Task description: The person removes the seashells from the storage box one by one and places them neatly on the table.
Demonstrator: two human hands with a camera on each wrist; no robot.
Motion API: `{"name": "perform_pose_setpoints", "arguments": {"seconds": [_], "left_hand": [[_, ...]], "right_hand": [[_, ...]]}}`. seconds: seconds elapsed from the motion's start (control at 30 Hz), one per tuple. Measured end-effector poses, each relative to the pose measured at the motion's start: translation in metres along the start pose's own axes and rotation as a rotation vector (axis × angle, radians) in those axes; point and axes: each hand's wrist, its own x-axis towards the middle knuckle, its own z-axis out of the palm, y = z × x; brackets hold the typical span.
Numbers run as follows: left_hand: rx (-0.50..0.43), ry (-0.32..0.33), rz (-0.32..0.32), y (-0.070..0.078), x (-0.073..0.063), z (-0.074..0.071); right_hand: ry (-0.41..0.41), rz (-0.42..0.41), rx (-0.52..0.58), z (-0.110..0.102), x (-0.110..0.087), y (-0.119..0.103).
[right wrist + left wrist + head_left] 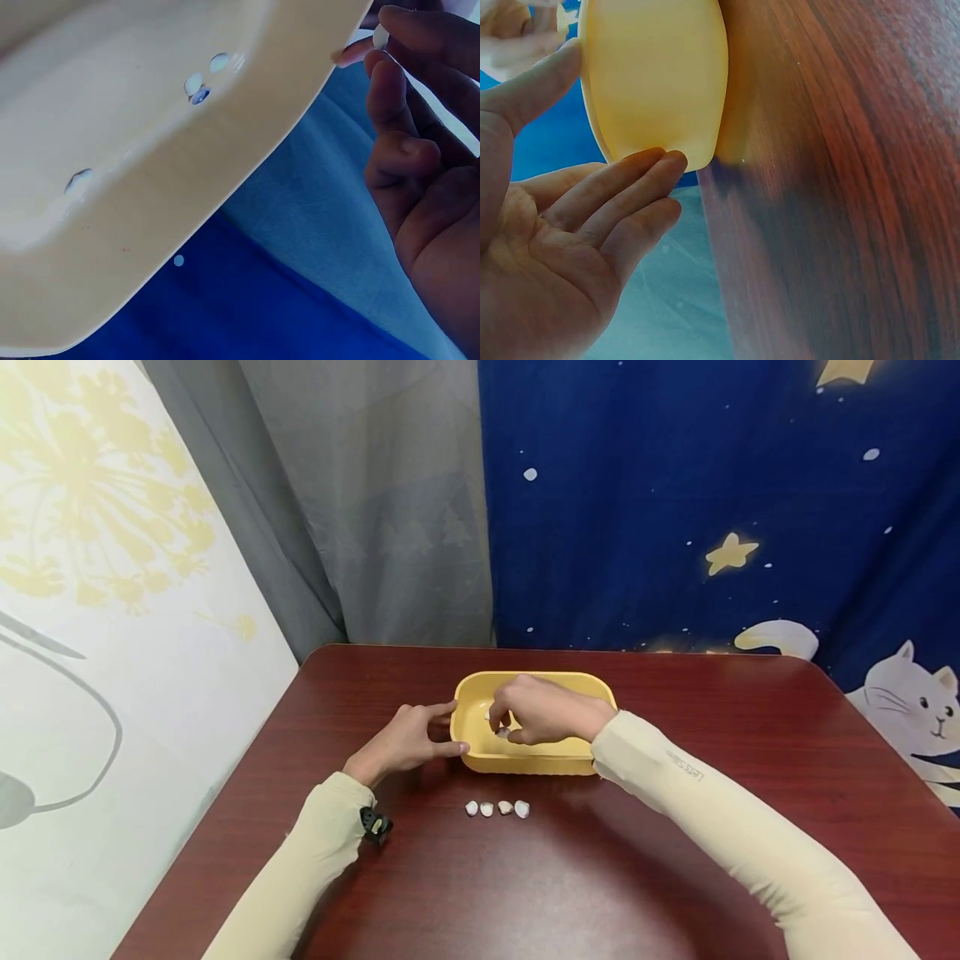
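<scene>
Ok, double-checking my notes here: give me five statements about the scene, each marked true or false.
Four small pale pieces lie in a row on the table. True.
The left hand rests flat on the table. False: it touches the yellow container.
The right hand pinches a small white piece. True.
The row lies on the container's far side. False: it is on the near side.
Other pieces lie inside the container. True.

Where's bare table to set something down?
The table has room right of the bin, between it, the right sleeve and the blue curtain; and, nearer than the shell row, between the right sleeve and left sleeve. Crowded: the bin's left end, by the left hand, and its inside, under the right hand.
</scene>
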Motion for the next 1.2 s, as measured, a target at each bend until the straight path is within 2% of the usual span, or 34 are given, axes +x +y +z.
{"name": "perform_pose_setpoints", "arguments": {"seconds": [0.17, 0.37, 0.7, 0.9, 1.2], "left_hand": [[-0.005, -0.008, -0.009, -0.001, 0.0, 0.0], [-0.013, -0.011, -0.015, -0.002, -0.001, 0.0], [-0.021, -0.001, -0.023, -0.001, -0.001, 0.001], [-0.017, -0.002, -0.015, -0.001, -0.001, 0.0], [-0.024, -0.008, -0.024, 0.0, -0.001, 0.001]], "right_hand": [[0.026, -0.018, 0.0, 0.002, -0.014, -0.006], [0.026, 0.013, -0.017, 0.007, -0.029, -0.012], [0.062, 0.021, -0.026, 0.028, -0.055, -0.021], [0.084, -0.005, -0.088, 0.041, -0.063, -0.027], [0.082, 0.007, -0.136, 0.06, -0.071, -0.03]]}}
